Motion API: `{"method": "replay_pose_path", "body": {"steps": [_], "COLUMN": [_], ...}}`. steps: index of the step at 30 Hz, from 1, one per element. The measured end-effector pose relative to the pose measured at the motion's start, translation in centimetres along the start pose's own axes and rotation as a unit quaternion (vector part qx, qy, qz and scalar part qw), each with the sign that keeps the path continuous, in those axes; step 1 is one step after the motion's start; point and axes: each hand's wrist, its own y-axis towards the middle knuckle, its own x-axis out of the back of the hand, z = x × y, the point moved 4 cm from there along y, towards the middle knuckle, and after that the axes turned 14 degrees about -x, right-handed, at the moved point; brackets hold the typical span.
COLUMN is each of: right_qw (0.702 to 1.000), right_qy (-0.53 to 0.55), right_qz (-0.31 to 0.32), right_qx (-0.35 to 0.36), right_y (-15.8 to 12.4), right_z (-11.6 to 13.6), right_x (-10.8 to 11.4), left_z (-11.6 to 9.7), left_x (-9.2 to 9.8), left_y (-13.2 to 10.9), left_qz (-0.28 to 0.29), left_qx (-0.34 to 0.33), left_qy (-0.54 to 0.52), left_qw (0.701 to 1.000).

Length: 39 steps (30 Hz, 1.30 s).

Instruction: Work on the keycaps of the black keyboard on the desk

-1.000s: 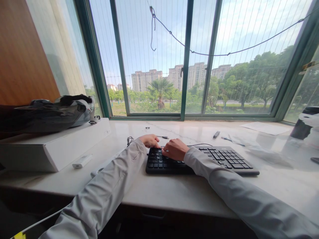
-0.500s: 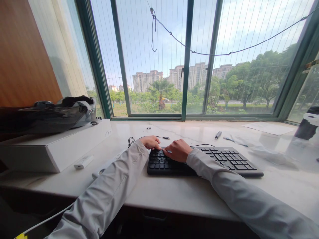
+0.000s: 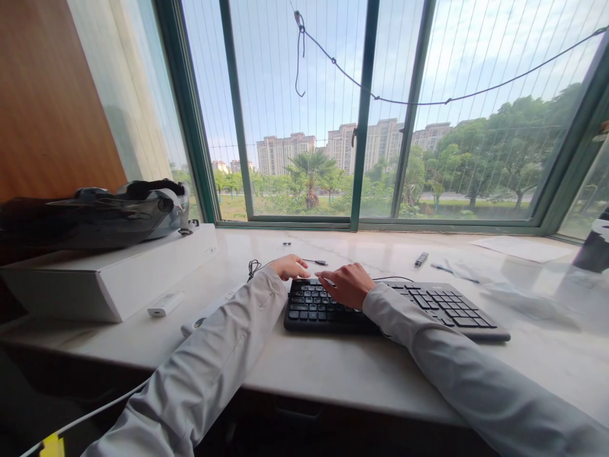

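Note:
A black keyboard point(image 3: 304, 315) lies flat near the front of the pale marble-like surface, its number pad to the right. My left hand point(image 3: 289, 267) is at the keyboard's far left corner with fingers stretched out and the thumb by the back edge. Over the left-hand keys, my right hand point(image 3: 349, 284) reaches across with its fingers extended toward the left hand. No held object shows in either hand. My right hand and sleeve cover the keyboard's middle keys. A thin dark cable with a plug point(image 3: 321, 262) lies just behind the left hand.
At left, a dark visor-like device point(image 3: 143, 209) rests on a white box point(image 3: 109, 279). A small white block point(image 3: 165, 304) sits before it. To the right are a USB-stick-like item point(image 3: 421, 259), a pen-like item point(image 3: 442, 268), clear plastic bags point(image 3: 528, 304) and paper point(image 3: 521, 248).
My right hand has lifted slightly and its fingers have straightened from a curled position on the keys. The left hand stays by the same corner. The whole view has shifted slightly.

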Motion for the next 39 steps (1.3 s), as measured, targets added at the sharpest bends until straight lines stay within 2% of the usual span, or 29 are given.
{"method": "replay_pose_path", "body": {"steps": [9, 13, 19, 23, 26, 29, 34, 39], "right_qw": [0.999, 0.999, 0.999, 0.999, 1.000, 0.999, 0.999, 0.996], "right_qy": [-0.002, 0.000, 0.005, 0.009, 0.012, 0.024, 0.032, 0.082], "right_qz": [0.041, 0.047, 0.049, 0.043, 0.024, 0.032, 0.012, 0.042], "right_qx": [0.013, 0.000, -0.006, -0.003, -0.015, -0.024, -0.030, -0.003], "right_y": [-0.3, -0.2, -0.2, -0.1, 0.0, 0.0, 0.0, 0.0], "right_z": [0.7, 0.6, 0.4, 0.4, 0.1, -0.2, -0.2, 0.1], "right_x": [-0.3, -0.5, -0.8, -0.8, -0.7, -0.8, -0.8, -1.0], "left_z": [0.2, 0.5, 0.1, -0.2, -0.2, -0.1, 0.1, 0.3], "left_x": [-0.4, -0.5, 0.0, 0.1, 0.0, 0.0, 0.0, 0.0], "left_y": [0.5, 0.8, 0.3, -0.4, -0.6, -0.6, -0.5, -0.5], "left_qz": [-0.024, -0.067, -0.148, -0.179, -0.193, -0.208, -0.211, -0.213], "left_qx": [-0.022, -0.030, -0.042, -0.029, -0.033, -0.042, -0.040, -0.038], "left_qy": [0.025, 0.032, 0.110, 0.175, 0.216, 0.235, 0.245, 0.252], "left_qw": [0.999, 0.997, 0.982, 0.968, 0.957, 0.949, 0.946, 0.943]}}
